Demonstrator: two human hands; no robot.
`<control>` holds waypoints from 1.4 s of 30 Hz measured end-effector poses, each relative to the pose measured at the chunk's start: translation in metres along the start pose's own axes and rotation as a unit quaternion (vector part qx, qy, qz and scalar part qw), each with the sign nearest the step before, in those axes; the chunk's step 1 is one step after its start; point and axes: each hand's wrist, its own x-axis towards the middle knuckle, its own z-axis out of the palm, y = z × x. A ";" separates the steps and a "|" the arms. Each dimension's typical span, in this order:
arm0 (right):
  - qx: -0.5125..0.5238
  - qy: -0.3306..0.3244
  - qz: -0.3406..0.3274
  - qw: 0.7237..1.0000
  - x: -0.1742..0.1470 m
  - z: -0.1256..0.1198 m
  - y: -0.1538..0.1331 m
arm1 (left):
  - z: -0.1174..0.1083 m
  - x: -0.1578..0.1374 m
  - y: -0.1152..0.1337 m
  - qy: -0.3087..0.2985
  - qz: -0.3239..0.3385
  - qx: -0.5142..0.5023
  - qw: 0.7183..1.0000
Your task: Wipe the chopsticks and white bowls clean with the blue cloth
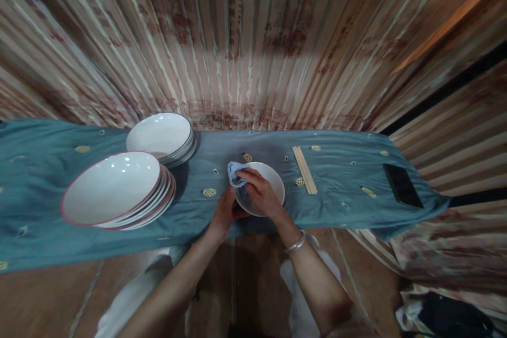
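A small white bowl [263,186] is seen near the front edge of a blue cloth [47,179] that is spread over a long table. The bowl is tipped a little toward the person, so its open side is turned up and toward the wall. It is round, so no long side can be told. The bowl is held at its near left rim by the left hand [225,212], with the fingers curled under it. A small blue rag [236,172] is pressed on the bowl's left rim by the right hand [259,193], and the fingers are closed around the rag. Both hands are touching the bowl; the right hand is laid over it from above, and the left hand is kept lower and nearer the table edge. Two stacks of bigger white bowls [114,190] are set well to the left. A pair of chopsticks [304,169] is laid just to the right, and a dark phone [402,185] is farther right.
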 end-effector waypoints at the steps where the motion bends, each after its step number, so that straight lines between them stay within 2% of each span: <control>1: 0.009 -0.014 -0.009 1.000 -0.002 -0.001 -0.003 | 0.000 -0.001 0.001 -0.006 -0.010 -0.007 1.000; 7: 0.067 -0.084 -0.017 0.994 -0.017 -0.011 -0.018 | 0.001 -0.002 0.007 -0.015 -0.034 -0.053 0.998; 10: 0.089 -0.110 -0.004 0.990 -0.025 -0.017 -0.023 | 0.000 0.001 0.006 -0.026 -0.020 -0.046 0.998; 13: 0.093 -0.131 0.005 0.987 -0.033 -0.023 -0.024 | -0.002 0.005 0.002 -0.033 0.020 -0.034 0.999; 16: 0.057 -0.147 0.015 0.987 -0.040 -0.031 -0.023 | -0.004 0.007 -0.002 -0.024 0.043 -0.007 0.999; 21: -0.084 -0.164 0.022 0.983 -0.051 -0.049 -0.024 | -0.004 0.002 0.001 -0.032 0.012 0.019 0.999; 24: -0.181 -0.136 0.018 0.974 -0.058 -0.055 -0.025 | -0.001 -0.002 0.005 -0.028 0.002 0.021 0.999; 29: -0.305 -0.045 0.021 0.951 -0.059 -0.054 -0.015 | 0.001 -0.003 0.006 -0.017 0.007 0.012 1.000; 37: -0.293 0.030 0.025 0.955 -0.038 -0.041 0.003 | 0.000 -0.003 0.004 -0.018 0.009 0.009 1.000; 42: -0.300 0.030 0.033 0.953 -0.023 -0.031 0.003 | 0.000 -0.003 0.003 -0.016 0.008 0.009 1.000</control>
